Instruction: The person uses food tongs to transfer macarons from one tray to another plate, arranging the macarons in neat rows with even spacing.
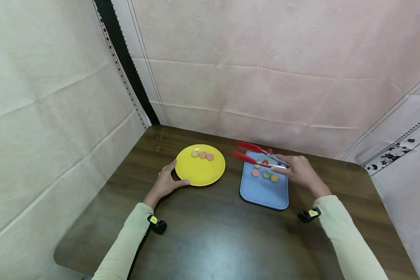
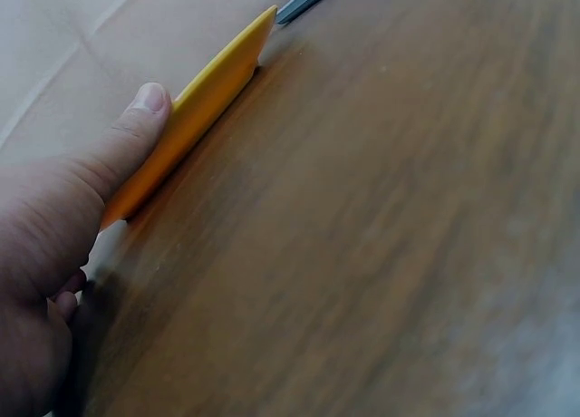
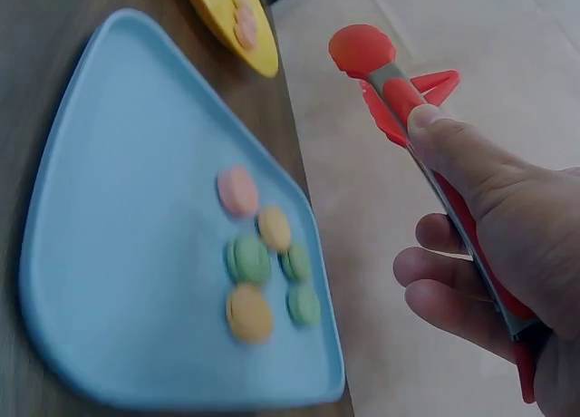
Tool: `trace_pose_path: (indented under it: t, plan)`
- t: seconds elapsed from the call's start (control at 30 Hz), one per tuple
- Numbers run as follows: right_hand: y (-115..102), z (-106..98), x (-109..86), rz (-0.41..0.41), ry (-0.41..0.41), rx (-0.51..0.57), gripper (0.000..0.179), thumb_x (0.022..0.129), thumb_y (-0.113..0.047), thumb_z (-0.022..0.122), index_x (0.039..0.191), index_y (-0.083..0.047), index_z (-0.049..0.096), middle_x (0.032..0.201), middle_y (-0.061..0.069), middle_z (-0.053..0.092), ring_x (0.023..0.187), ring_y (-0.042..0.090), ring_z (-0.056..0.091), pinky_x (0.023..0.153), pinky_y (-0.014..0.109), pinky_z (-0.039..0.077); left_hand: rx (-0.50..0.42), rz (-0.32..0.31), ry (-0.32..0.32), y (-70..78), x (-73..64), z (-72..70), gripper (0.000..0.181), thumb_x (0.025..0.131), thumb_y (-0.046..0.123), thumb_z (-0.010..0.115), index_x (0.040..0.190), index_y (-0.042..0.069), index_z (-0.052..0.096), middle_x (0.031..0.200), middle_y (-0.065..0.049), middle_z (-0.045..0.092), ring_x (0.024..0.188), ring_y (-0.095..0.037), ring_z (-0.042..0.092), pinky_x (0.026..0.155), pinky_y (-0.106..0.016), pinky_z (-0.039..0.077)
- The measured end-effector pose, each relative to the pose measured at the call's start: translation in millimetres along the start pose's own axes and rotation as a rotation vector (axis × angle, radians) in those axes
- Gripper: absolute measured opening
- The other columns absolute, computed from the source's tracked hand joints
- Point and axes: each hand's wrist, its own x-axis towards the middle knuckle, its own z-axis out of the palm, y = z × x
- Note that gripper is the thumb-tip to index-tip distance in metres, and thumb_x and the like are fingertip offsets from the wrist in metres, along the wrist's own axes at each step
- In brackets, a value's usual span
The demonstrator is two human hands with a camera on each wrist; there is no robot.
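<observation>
In the head view my left hand point(image 1: 166, 182) grips the rim of a round yellow plate point(image 1: 201, 173), thumb at its near edge and fingers at its left side. Toward the plate's far side lie one cream macaron point(image 1: 195, 154) and two pink macarons point(image 1: 210, 156) in a row. My right hand point(image 1: 299, 171) holds tongs point(image 1: 266, 155) with red ends above a blue tray point(image 1: 264, 196). The red tips point(image 3: 362, 51) stand apart, with nothing visible between them. On the tray are a pink macaron point(image 3: 238, 191), two yellow macarons point(image 3: 248, 314) and several green macarons point(image 3: 248, 259).
The dark wooden table point(image 1: 210, 233) carries both dishes near its far edge, the tray to the right of the plate. Pale cloth point(image 1: 259, 77) hangs behind and at the sides. A small camera is strapped to each wrist.
</observation>
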Motion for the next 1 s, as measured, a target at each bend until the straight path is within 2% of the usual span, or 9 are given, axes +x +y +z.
trace_pose_path:
  t: [0.1, 0.17, 0.23, 0.37, 0.63, 0.87, 1.0]
  plan:
    - [12, -5, -17.8, 0.04, 0.01, 0.004, 0.076, 0.078, -0.062, 0.066, 0.131, -0.009, 0.06, 0.092, 0.011, 0.071, 0.069, 0.021, 0.052, 0.054, 0.031, 0.041, 0.003, 0.002, -0.003, -1.0, 0.7, 0.3, 0.114, 0.069, 0.061, 0.077, 0.153, 0.007, 0.021, 0.156, -0.01, 0.026, 0.142, -0.033, 0.021, 0.112, -0.057, 0.012]
    - [20, -7, -28.8, 0.043, 0.026, -0.005, 0.073, 0.079, -0.06, 0.067, 0.13, -0.007, 0.061, 0.1, 0.014, 0.07, 0.073, 0.022, 0.054, 0.056, 0.031, 0.042, 0.001, 0.001, -0.003, -1.7, 1.1, 0.4, 0.114, 0.069, 0.062, 0.076, 0.153, 0.007, 0.021, 0.155, -0.01, 0.026, 0.142, -0.034, 0.021, 0.112, -0.058, 0.012]
    - [26, -10, -39.7, 0.051, 0.035, -0.011, 0.072, 0.08, -0.058, 0.068, 0.129, -0.006, 0.061, 0.102, 0.015, 0.069, 0.075, 0.022, 0.054, 0.057, 0.031, 0.043, 0.0, -0.003, -0.005, -2.1, 1.2, 0.3, 0.115, 0.069, 0.062, 0.076, 0.153, 0.007, 0.021, 0.156, -0.01, 0.026, 0.142, -0.034, 0.021, 0.112, -0.058, 0.012]
    - [37, -15, -60.6, 0.079, 0.038, -0.039, 0.07, 0.081, -0.052, 0.07, 0.128, -0.002, 0.061, 0.088, 0.011, 0.068, 0.069, 0.021, 0.051, 0.052, 0.029, 0.039, -0.002, -0.013, -0.003, -2.0, 0.6, 0.0, 0.115, 0.068, 0.063, 0.076, 0.153, 0.008, 0.021, 0.156, -0.01, 0.025, 0.142, -0.033, 0.02, 0.112, -0.058, 0.012]
    - [55, -12, -100.4, 0.136, 0.013, -0.069, 0.068, 0.081, -0.049, 0.072, 0.128, 0.0, 0.061, 0.083, 0.009, 0.066, 0.063, 0.018, 0.047, 0.049, 0.027, 0.035, 0.002, -0.021, -0.006, -2.7, 0.5, -0.1, 0.115, 0.068, 0.064, 0.075, 0.153, 0.007, 0.02, 0.156, -0.01, 0.025, 0.142, -0.033, 0.02, 0.112, -0.058, 0.012]
    - [64, -5, -122.3, 0.177, -0.014, -0.092, 0.074, 0.081, -0.056, 0.068, 0.13, 0.0, 0.059, 0.063, -0.001, 0.05, 0.057, 0.015, 0.041, 0.046, 0.027, 0.03, 0.005, -0.027, -0.011, 0.0, 0.4, 0.3, 0.117, 0.067, 0.066, 0.075, 0.153, 0.009, 0.02, 0.156, -0.008, 0.025, 0.142, -0.032, 0.02, 0.112, -0.057, 0.013]
    - [66, -3, -128.7, 0.188, -0.027, -0.094, 0.075, 0.082, -0.057, 0.066, 0.13, 0.0, 0.058, 0.058, -0.003, 0.042, 0.056, 0.014, 0.039, 0.046, 0.027, 0.029, 0.001, -0.032, -0.012, 0.9, -0.1, 0.5, 0.116, 0.067, 0.065, 0.075, 0.153, 0.01, 0.019, 0.156, -0.008, 0.024, 0.142, -0.032, 0.02, 0.112, -0.057, 0.013]
